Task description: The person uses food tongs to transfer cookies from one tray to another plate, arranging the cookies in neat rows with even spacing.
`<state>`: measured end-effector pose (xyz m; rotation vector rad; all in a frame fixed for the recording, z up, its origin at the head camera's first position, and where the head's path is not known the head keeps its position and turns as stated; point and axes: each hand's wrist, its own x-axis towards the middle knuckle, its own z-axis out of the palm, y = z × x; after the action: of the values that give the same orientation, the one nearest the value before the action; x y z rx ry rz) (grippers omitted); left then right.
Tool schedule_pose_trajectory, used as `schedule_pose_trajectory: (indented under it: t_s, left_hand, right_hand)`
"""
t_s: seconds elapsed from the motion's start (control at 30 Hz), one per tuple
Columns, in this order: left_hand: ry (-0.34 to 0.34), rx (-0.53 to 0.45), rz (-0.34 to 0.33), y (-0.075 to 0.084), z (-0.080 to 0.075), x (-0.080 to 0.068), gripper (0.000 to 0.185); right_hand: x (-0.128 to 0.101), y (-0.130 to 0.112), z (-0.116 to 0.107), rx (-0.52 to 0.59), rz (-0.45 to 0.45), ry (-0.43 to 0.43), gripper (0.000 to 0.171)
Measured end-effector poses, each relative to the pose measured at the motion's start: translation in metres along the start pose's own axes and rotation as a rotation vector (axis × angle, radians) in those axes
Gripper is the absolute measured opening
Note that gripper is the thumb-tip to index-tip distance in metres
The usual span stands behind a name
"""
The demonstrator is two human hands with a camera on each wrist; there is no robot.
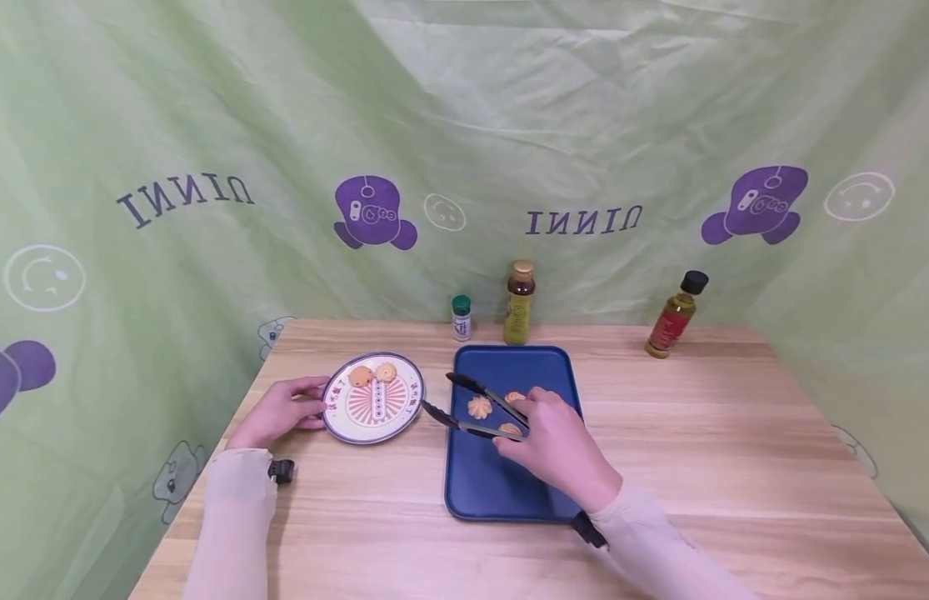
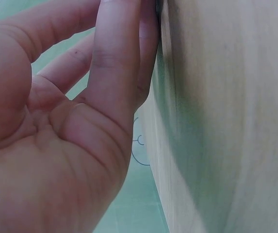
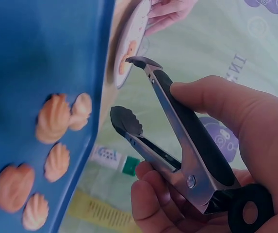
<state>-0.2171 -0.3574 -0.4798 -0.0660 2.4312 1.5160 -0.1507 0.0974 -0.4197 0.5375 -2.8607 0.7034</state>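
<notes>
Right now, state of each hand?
Left hand: open, fingers touching the plate rim.
Right hand: gripping tongs, tips apart, nothing between them.

Backdrop: I see a pale green, creased fabric sheet (image 1: 509, 108) hung behind and to both sides of the work area.
Prints: on it I make out purple cartoon figures (image 1: 374, 213), white smiley outlines (image 1: 44, 277) and dark mirrored lettering (image 1: 584, 221).
Furniture: I look down on a light wooden table with a plank-grain top (image 1: 734, 433); its far edge meets the sheet.
Light: even and soft from where I watch, with only faint shadows on the wood.
</notes>
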Motion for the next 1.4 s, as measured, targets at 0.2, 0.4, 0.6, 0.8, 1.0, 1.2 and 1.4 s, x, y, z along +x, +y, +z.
schedule_pose_trajectory:
  t_s: [0.2,0.4,0.6,0.8,1.0,1.2,1.4]
  left_hand:
    - [0.010,-0.005,-0.002,0.001,0.001,0.000,0.064]
    - [0.003,-0.006,-0.006,0.000,0.002,0.000,0.064]
    - [0.005,-0.008,-0.010,0.000,0.002,0.001,0.064]
    - [0.011,0.010,-0.007,-0.001,0.002,0.001,0.064]
    - [0.014,-0.010,-0.008,0.000,0.004,0.000,0.063]
    - [0.013,-0.017,-0.005,0.000,0.004,0.000,0.062]
    - [0.006,-0.031,0.002,0.000,0.004,0.000,0.062]
  right_hand:
    - [-0.016,0.016,-0.007,-0.024,0.027,-0.010,0.044]
    - [-0.026,0.026,-0.016,-0.033,0.067,-0.028,0.046]
    - [-0.030,0.032,-0.021,-0.060,0.085,-0.049,0.047]
    - [-0.031,0.035,-0.022,-0.068,0.074,-0.054,0.045]
    - [-0.032,0.036,-0.022,-0.071,0.062,-0.045,0.044]
    - [-0.033,0.036,-0.022,-0.083,0.055,-0.040,0.044]
    - [-0.033,0.035,-0.023,-0.071,0.061,-0.066,0.043]
